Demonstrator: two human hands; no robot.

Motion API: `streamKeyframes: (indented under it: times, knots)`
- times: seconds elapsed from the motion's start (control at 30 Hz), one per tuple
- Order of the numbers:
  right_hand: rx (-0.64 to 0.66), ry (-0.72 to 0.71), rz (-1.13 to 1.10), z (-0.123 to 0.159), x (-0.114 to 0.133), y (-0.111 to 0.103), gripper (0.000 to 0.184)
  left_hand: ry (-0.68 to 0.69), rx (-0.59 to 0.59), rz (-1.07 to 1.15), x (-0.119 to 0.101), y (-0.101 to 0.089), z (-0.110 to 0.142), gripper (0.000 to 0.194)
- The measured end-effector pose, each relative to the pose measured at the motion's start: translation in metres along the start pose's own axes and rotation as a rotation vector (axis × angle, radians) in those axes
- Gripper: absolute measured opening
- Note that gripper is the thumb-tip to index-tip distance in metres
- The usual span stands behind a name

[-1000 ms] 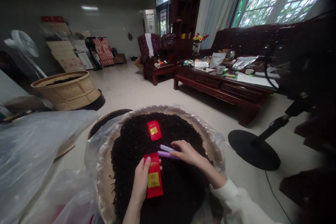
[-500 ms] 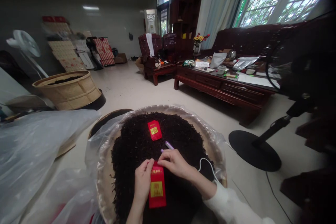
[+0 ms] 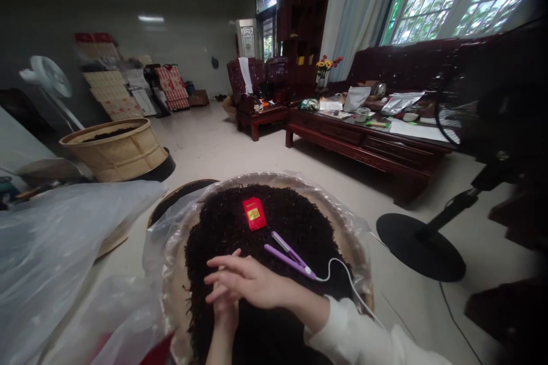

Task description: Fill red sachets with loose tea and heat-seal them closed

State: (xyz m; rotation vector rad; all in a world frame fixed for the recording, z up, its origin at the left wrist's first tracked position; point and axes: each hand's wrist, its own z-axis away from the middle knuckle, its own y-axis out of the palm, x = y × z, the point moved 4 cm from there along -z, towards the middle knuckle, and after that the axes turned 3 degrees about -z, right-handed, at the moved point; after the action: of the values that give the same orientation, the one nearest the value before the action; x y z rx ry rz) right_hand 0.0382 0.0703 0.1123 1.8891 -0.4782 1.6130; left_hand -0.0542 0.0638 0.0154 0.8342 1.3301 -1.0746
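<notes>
My right hand [image 3: 250,282] is open, its fingers stretched out to the left and laid across my left hand [image 3: 225,302]. The left hand is partly hidden beneath; the parts that show look open, with nothing seen in them. Both are over dark, twisted loose tea leaves [image 3: 299,205] in a wide round basket [image 3: 174,274] lined with clear plastic. On the leaves beyond my hands lies a red packet [image 3: 254,214] with a gold label. Just past my right hand rests a purple mini hair straightener [image 3: 291,260], its arms apart and a white cord attached.
A red piece [image 3: 159,351], kind unclear, shows at the lower left beside plastic sheeting [image 3: 72,228]. A black fan stand [image 3: 422,246] stands right. Another round basket [image 3: 117,154] and a white fan [image 3: 49,77] are left; a cluttered wooden table [image 3: 355,140] stands beyond.
The red packet that both hands held is no longer in them. My right hand has moved left over the left hand, uncovering the straightener. More red shows at the lower left.
</notes>
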Motion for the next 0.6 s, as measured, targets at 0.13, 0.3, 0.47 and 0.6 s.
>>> streamKeyframes:
  times: [0.13, 0.3, 0.47, 0.6]
  knots:
    - [-0.311, -0.117, 0.46, 0.012, -0.012, -0.044, 0.035, -0.033, -0.011, 0.106, -0.002, 0.0, -0.017, 0.066]
    - [-0.641, 0.076, 1.22, 0.045, -0.04, -0.102, 0.06, 0.175, -0.002, -0.245, -0.009, 0.004, -0.041, 0.047]
    - [-0.571, 0.2, 1.115, 0.05, -0.063, -0.129, 0.073, 0.235, 0.208, -0.599, -0.001, 0.01, -0.037, 0.07]
    - [-0.669, 0.096, 1.037, 0.053, -0.061, -0.159, 0.071, 0.155, 0.315, -0.737, 0.002, -0.006, -0.027, 0.095]
